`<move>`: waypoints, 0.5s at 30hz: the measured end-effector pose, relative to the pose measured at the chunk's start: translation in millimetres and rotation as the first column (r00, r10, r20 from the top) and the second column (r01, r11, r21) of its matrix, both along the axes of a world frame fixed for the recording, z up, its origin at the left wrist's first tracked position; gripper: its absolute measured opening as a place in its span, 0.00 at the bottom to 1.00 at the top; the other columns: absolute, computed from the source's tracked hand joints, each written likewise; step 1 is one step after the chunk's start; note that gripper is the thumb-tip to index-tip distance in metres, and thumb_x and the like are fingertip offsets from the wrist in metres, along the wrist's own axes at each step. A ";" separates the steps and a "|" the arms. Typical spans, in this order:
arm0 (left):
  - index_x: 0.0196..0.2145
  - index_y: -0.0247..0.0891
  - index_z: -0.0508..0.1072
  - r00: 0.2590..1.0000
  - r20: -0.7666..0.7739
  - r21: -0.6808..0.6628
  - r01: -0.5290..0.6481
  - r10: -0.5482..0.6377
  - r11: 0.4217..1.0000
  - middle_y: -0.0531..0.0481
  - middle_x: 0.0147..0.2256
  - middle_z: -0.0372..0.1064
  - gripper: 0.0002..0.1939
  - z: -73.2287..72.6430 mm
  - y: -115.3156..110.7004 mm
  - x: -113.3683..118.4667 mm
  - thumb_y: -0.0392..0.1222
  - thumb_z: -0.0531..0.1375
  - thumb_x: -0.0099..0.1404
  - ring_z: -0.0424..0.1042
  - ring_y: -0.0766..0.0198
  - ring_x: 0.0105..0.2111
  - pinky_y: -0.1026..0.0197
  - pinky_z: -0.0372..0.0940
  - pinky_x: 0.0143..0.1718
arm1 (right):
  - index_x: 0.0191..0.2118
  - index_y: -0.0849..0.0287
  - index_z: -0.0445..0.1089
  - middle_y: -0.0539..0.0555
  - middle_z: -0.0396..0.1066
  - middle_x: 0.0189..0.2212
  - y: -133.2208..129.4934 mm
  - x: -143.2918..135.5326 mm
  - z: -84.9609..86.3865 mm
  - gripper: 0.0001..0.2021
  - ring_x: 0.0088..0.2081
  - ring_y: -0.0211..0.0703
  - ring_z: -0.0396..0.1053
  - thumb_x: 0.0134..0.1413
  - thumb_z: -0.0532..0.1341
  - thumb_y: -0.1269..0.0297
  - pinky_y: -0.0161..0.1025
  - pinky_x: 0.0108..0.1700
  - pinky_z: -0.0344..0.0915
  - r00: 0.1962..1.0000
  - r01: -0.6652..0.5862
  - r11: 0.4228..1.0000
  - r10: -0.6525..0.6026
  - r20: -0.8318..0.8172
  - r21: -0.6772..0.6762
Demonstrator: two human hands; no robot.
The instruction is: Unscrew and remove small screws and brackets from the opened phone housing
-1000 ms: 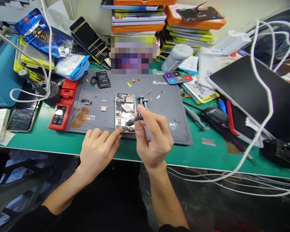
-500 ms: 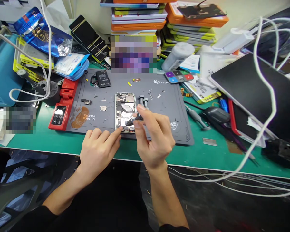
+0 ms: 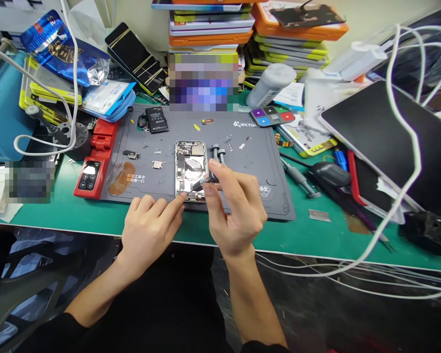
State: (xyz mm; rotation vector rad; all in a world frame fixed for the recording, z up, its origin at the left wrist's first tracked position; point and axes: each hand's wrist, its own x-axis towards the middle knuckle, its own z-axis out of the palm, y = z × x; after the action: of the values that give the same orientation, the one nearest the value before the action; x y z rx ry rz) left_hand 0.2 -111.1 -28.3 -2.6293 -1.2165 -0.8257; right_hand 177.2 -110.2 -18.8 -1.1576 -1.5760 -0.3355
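Note:
An opened smartphone (image 3: 193, 164), its inner boards showing, lies face up on the grey repair mat (image 3: 161, 189). My left hand (image 3: 149, 228) rests at its lower left corner, the index fingertip pressing there and the other fingers loosely curled. Between thumb and fingers of my right hand (image 3: 237, 208) is a dark precision screwdriver (image 3: 198, 185), slanting down left to the phone's lower end. Its tip is too small to make out. Right of the phone, two grey screwdrivers (image 3: 215, 151) stand partly behind my right hand. A removed battery (image 3: 156, 120) sits farther back.
Small metal parts (image 3: 157, 164) are scattered on the mat. A red device (image 3: 89, 176) borders it on the left. At the right are a grey screwdriver (image 3: 301, 179), a black tablet-like panel (image 3: 382, 142) and a looping white cable (image 3: 407, 122). Stacked cases (image 3: 211, 29) line the back.
Both hands, the phone and the screwdriver keep almost the same positions; my right hand has shifted only very slightly.

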 end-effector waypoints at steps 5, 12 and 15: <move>0.56 0.38 0.79 1.000 -0.005 0.009 0.000 0.000 1.000 0.54 0.26 0.69 0.13 2.9 0.0 0.6 0.41 0.62 0.77 0.60 0.58 0.31 0.53 0.53 0.35 | 0.65 0.53 0.72 0.54 0.81 0.43 -0.8 0.1 0.5 0.27 0.42 0.42 0.79 0.63 0.63 0.82 0.40 0.45 0.77 1.000 0.002 1.000 -0.002 -0.006 -0.002; 0.56 0.39 0.80 1.000 -0.011 0.008 -0.004 0.004 1.000 0.54 0.26 0.70 0.13 1.8 1.0 0.7 0.41 0.62 0.77 0.61 0.59 0.30 0.53 0.53 0.35 | 0.66 0.51 0.70 0.55 0.81 0.46 -0.4 -0.3 1.5 0.27 0.44 0.42 0.79 0.67 0.61 0.79 0.40 0.45 0.77 1.000 0.017 1.000 -0.017 0.010 0.001; 0.56 0.38 0.80 1.000 -0.011 0.013 -0.001 0.001 1.000 0.54 0.25 0.69 0.13 2.1 1.2 0.4 0.41 0.62 0.77 0.60 0.59 0.30 0.53 0.53 0.35 | 0.65 0.51 0.71 0.54 0.80 0.43 -0.4 0.1 0.8 0.26 0.41 0.41 0.78 0.66 0.63 0.78 0.39 0.43 0.76 0.999 0.039 0.999 -0.039 0.009 -0.001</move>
State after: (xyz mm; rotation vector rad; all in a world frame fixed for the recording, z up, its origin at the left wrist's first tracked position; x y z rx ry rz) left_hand 0.6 -110.0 -26.2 -2.6198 -1.2056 -0.8156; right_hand 177.4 -110.7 -18.0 -1.1903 -1.5635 -0.3662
